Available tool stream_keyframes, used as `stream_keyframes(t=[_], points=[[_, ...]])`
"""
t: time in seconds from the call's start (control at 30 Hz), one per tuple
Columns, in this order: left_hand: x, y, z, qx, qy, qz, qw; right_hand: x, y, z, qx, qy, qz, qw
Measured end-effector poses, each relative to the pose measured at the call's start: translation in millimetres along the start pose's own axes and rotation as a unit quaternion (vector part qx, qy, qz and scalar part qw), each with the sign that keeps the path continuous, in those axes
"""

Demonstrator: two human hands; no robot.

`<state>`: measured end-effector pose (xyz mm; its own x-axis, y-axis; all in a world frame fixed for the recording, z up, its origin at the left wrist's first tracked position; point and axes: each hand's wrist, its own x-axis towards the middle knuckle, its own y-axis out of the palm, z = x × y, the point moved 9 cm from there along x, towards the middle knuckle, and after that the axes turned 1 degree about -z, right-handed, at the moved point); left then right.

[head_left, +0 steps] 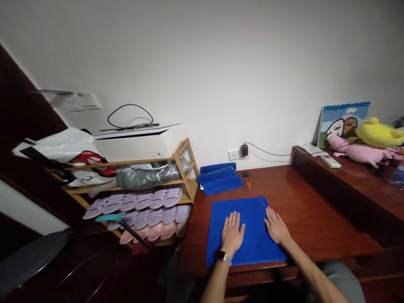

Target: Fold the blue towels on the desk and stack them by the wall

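Observation:
A blue towel (249, 235) lies spread flat on the brown wooden desk (309, 219), close to its front edge. My left hand (232, 232) rests palm down on the towel, left of its middle, fingers stretched out; a watch is on that wrist. At the towel's right edge lies my right hand (276, 226), also flat with its fingers extended. Neither hand grips anything. Behind the spread towel, several folded blue towels (222, 185) lie side by side near the wall.
Left of the desk stands a wooden rack (186, 168) with rows of lilac slippers (154, 200), bags and a white box (132, 147). A black plug (244, 150) sits in the wall socket. On the raised right side are a pink plush toy (356, 151) and a remote control (330, 161).

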<state>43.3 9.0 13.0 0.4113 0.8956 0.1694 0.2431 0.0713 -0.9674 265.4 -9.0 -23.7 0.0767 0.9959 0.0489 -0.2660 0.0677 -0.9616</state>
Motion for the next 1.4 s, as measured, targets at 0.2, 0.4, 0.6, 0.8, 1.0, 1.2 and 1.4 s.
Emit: stream_keyframes(t=[0.2, 0.4, 0.6, 0.8, 1.0, 1.2, 1.4], points=[[-53.4, -26.1, 97.8, 0.057, -0.097, -0.025, 0.993, 4.5, 0.4, -1.8, -0.007, 0.008, 0.004, 1.0], [-60.3, -25.6, 94.5, 0.067, -0.099, -0.028, 0.992, -8.1, -2.0, 0.0, -0.011, 0.019, 0.005, 1.0], [-58.8, -23.8, 95.3, 0.066, -0.098, -0.049, 0.992, -37.9, 6.2, 0.1, 0.005, 0.02, -0.027, 0.999], [-58.8, -28.7, 96.5, 0.075, -0.092, -0.057, 0.991, -38.2, -2.2, 4.8, 0.002, 0.014, -0.022, 1.0], [-31.0, -39.2, 15.3, 0.035, 0.008, -0.061, 0.997, -37.0, -6.3, 6.6, 0.012, 0.007, -0.017, 1.0], [-5.8, -6.6, -107.9, -0.053, 0.158, -0.006, 0.986, -37.0, -2.0, 4.5, 0.004, -0.005, -0.02, 1.0], [-27.7, -6.6, -6.8, -0.003, 0.012, -0.011, 1.0, -35.4, 6.5, -1.7, -0.001, -0.007, -0.039, 0.999]])
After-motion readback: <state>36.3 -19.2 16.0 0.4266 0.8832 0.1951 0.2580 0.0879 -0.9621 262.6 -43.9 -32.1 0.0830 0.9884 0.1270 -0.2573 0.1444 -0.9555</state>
